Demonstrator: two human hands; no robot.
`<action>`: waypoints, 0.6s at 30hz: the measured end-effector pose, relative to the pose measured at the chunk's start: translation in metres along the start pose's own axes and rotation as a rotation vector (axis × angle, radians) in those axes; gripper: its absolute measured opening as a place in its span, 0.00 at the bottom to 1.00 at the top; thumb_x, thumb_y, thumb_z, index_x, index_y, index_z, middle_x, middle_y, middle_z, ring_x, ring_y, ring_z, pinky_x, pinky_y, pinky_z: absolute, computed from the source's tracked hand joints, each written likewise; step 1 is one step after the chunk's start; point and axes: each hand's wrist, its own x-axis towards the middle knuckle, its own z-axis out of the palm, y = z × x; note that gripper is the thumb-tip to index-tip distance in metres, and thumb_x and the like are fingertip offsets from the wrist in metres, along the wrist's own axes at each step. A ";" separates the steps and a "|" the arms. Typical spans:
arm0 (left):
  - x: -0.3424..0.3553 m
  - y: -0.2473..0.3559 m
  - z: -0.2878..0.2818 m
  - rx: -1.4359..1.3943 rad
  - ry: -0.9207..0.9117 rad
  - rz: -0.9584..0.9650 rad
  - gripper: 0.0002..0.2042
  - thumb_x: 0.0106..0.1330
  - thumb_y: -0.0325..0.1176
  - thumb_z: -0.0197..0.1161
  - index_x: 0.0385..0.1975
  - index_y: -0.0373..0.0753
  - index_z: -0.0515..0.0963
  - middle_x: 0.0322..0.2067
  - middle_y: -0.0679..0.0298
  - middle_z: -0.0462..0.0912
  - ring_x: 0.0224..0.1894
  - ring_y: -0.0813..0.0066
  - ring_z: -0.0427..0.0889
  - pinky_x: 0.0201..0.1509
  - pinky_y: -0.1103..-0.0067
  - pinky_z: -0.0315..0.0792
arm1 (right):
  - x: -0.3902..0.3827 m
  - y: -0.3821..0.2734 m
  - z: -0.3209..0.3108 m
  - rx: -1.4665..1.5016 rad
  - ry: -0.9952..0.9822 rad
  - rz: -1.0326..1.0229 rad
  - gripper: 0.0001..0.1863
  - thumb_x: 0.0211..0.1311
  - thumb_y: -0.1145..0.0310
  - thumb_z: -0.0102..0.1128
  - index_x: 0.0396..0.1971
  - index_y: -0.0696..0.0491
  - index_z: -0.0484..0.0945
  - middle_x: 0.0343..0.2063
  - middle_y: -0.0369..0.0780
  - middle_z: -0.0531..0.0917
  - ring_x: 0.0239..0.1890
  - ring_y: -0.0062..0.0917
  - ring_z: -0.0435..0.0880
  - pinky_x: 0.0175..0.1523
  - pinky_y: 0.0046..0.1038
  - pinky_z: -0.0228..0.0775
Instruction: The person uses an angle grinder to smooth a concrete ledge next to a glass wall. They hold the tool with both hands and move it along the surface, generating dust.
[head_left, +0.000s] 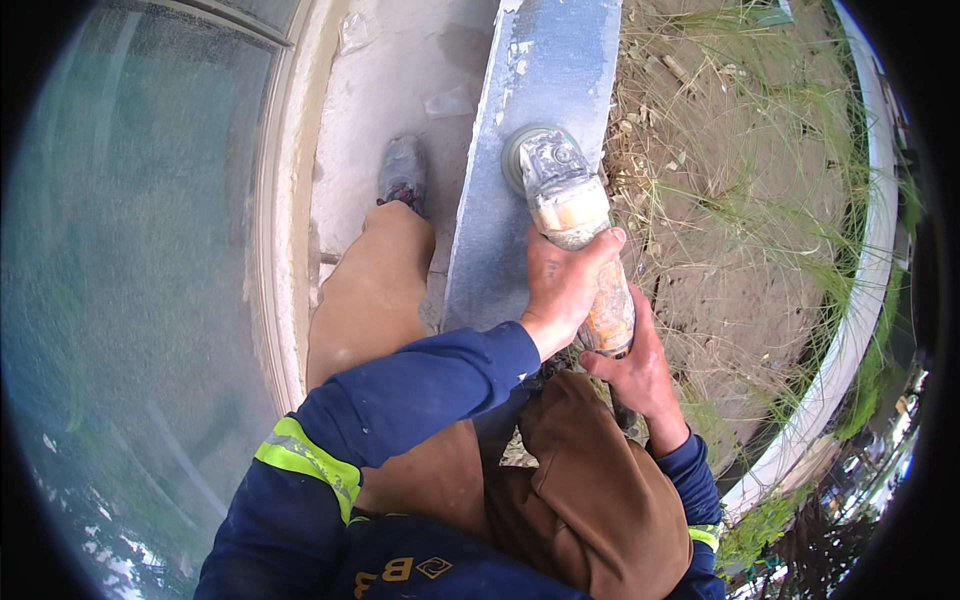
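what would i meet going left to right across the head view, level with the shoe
Glass pane, pale frame, dusty shoe, angle grinder, grassy soil bed, pale curved border.

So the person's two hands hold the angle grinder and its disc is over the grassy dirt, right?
The place is wrong: the head view shows the disc over the blue-grey ledge. The left hand and right hand do both hold the angle grinder.
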 end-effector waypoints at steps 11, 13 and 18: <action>-0.002 -0.035 0.022 0.091 -0.077 -0.039 0.21 0.60 0.27 0.72 0.51 0.37 0.71 0.41 0.64 0.80 0.42 0.75 0.81 0.47 0.72 0.78 | -0.024 0.015 -0.010 0.119 0.137 0.081 0.52 0.44 0.70 0.75 0.71 0.56 0.56 0.57 0.47 0.77 0.60 0.33 0.77 0.67 0.35 0.67; -0.002 -0.026 0.016 0.082 -0.042 -0.042 0.22 0.60 0.27 0.72 0.52 0.37 0.71 0.41 0.64 0.80 0.42 0.75 0.81 0.47 0.72 0.79 | -0.018 0.011 -0.006 0.091 0.113 0.050 0.52 0.44 0.69 0.75 0.71 0.56 0.56 0.57 0.47 0.78 0.60 0.34 0.77 0.66 0.36 0.68; 0.003 0.005 0.002 0.022 0.005 0.010 0.19 0.62 0.27 0.70 0.50 0.38 0.72 0.40 0.67 0.80 0.39 0.79 0.81 0.45 0.77 0.76 | 0.003 -0.002 0.003 -0.017 0.031 -0.006 0.53 0.44 0.68 0.75 0.72 0.52 0.55 0.55 0.50 0.81 0.59 0.38 0.81 0.63 0.38 0.72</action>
